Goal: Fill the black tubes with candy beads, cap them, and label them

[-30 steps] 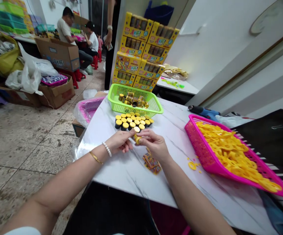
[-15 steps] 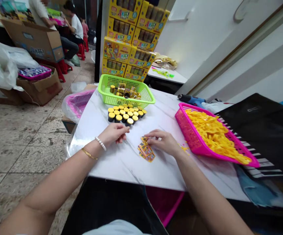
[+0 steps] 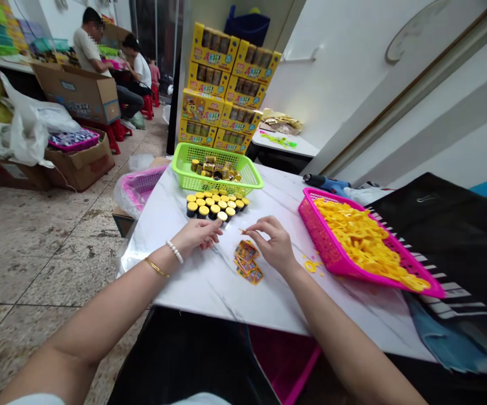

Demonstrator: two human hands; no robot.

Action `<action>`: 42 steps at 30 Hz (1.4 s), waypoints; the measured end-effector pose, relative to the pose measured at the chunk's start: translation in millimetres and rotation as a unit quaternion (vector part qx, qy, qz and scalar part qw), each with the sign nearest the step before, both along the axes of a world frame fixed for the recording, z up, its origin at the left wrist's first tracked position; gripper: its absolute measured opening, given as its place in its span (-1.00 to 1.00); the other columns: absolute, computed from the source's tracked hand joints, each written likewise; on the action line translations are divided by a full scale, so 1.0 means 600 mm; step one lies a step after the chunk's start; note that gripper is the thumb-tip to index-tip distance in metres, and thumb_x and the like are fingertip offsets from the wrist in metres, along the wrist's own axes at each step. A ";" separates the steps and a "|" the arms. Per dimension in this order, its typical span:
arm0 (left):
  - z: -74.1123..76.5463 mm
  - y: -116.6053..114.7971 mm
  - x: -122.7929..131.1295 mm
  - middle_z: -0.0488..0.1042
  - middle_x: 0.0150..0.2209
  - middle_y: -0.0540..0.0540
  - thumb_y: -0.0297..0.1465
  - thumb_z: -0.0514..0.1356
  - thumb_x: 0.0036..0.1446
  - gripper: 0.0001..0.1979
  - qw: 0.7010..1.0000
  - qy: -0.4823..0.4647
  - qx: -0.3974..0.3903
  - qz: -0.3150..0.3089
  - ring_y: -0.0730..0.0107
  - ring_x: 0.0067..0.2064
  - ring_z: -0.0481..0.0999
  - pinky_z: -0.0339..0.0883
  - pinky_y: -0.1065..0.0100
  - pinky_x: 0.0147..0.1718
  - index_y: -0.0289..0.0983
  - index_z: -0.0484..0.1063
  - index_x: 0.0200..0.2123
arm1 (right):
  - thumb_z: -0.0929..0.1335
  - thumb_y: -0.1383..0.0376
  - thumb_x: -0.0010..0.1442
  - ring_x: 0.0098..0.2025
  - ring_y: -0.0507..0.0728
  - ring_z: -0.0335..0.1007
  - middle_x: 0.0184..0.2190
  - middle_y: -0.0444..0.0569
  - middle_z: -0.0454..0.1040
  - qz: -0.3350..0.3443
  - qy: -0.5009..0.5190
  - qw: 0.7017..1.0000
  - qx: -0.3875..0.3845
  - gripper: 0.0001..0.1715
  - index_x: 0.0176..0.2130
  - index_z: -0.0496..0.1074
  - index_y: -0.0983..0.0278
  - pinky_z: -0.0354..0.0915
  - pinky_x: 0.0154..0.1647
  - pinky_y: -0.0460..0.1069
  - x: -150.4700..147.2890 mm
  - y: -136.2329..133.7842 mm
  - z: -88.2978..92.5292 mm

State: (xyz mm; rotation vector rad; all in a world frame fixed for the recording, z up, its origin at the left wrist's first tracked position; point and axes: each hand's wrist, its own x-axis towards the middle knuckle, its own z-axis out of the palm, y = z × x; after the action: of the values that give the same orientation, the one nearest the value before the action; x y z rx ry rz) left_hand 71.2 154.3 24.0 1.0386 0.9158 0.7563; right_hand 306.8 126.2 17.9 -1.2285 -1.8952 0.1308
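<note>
My left hand (image 3: 201,234) is closed, thumb and fingers drawn together, its fingertips beside the nearest yellow-capped black jar (image 3: 222,217); whether anything is in them I cannot make out. Between the thumb and index finger of my right hand (image 3: 271,243) is a small thin card, seen nearly edge-on. Below that hand lies a loose fanned pile of small orange and purple printed cards (image 3: 248,260). Several yellow-capped jars stand in tight rows in front of a light green basket (image 3: 184,181), which holds more gold and dark jars (image 3: 216,169).
At the right, a pink basket (image 3: 311,225) is heaped with yellow plastic rings (image 3: 353,236); a loose ring (image 3: 310,266) lies beside it. A blue tool (image 3: 328,183) lies behind. Yellow boxes (image 3: 222,115) are stacked beyond the table. People sit at the back left near a carton (image 3: 75,93).
My right hand has lifted off the pile with a small card pinched in its fingers. The left hand has barely moved. The camera view has shifted slightly.
</note>
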 end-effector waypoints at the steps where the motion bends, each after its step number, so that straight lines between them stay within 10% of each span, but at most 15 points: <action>1: -0.002 0.001 0.000 0.49 -0.49 -0.10 0.13 0.38 -0.16 -0.37 1.000 -0.009 0.005 -0.002 0.57 -0.58 0.36 0.10 0.48 -0.63 -0.40 0.54 -0.41 | 0.41 0.24 0.23 -0.24 0.11 0.40 -0.33 -0.03 0.40 0.009 0.008 0.999 0.030 -0.87 -0.34 0.55 0.21 0.38 -0.16 0.05 -0.022 0.001 0.008; 6: -0.014 0.015 -0.007 0.43 -0.52 -0.03 0.03 0.46 -0.29 -0.45 0.997 -0.026 0.066 0.036 0.53 -0.48 0.34 0.13 0.46 -0.49 -0.37 0.51 -0.52 | 0.42 0.21 0.19 -0.26 0.09 0.41 -0.28 -0.02 0.44 0.066 0.079 0.995 0.010 -0.88 -0.25 0.53 0.20 0.40 -0.19 0.03 -0.111 0.010 0.020; 14: -0.007 0.011 -0.005 0.27 -0.64 0.06 0.03 0.39 -0.20 -0.49 0.989 0.061 0.133 0.023 0.54 -0.55 0.16 -0.03 0.41 -0.54 -0.31 0.38 -0.66 | 0.41 -0.15 0.07 -0.63 -0.05 0.19 -0.63 -0.17 0.34 0.035 0.290 0.884 -0.364 -0.45 -0.41 0.42 0.30 0.10 -0.65 -0.14 -0.111 0.011 0.003; 21: -0.007 0.005 0.006 0.23 -0.69 0.06 0.21 0.31 -0.23 -0.35 0.984 0.095 0.143 0.046 0.56 -0.59 0.14 -0.02 0.42 -0.57 -0.30 0.32 -0.71 | 0.45 -0.13 0.02 -0.68 -0.08 0.14 -0.66 -0.22 0.31 0.018 0.362 0.869 -0.337 -0.46 -0.44 0.37 0.27 0.07 -0.71 -0.16 -0.130 -0.007 0.009; 28: -0.002 -0.011 0.006 0.30 -0.67 0.00 0.20 0.21 -0.01 -0.35 0.964 0.035 0.171 0.202 0.53 -0.59 0.24 0.07 0.43 -0.58 -0.33 0.49 -0.61 | 0.43 -0.25 -0.03 -0.73 -0.09 0.08 -0.71 -0.25 0.23 -0.057 0.421 0.855 -0.297 -0.36 -0.45 0.34 0.27 0.02 -0.76 -0.16 -0.120 -0.004 0.005; 42: 0.015 -0.025 0.011 0.59 -0.45 -0.09 -0.31 0.44 -0.13 -0.82 0.972 0.022 0.157 0.175 0.42 -0.39 0.46 0.31 0.41 -0.37 -0.30 0.67 -0.44 | 0.30 -0.10 0.25 -0.57 0.01 0.15 -0.67 -0.16 0.28 -0.046 0.209 0.967 -0.138 -0.44 -0.54 0.32 0.24 0.13 -0.54 -0.07 -0.120 -0.010 -0.018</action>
State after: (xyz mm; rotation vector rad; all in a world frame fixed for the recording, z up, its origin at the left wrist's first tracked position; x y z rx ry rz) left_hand 77.6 139.5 33.0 1.1867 1.0548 1.2063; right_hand 234.6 119.9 7.0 -1.3468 -1.4828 0.5759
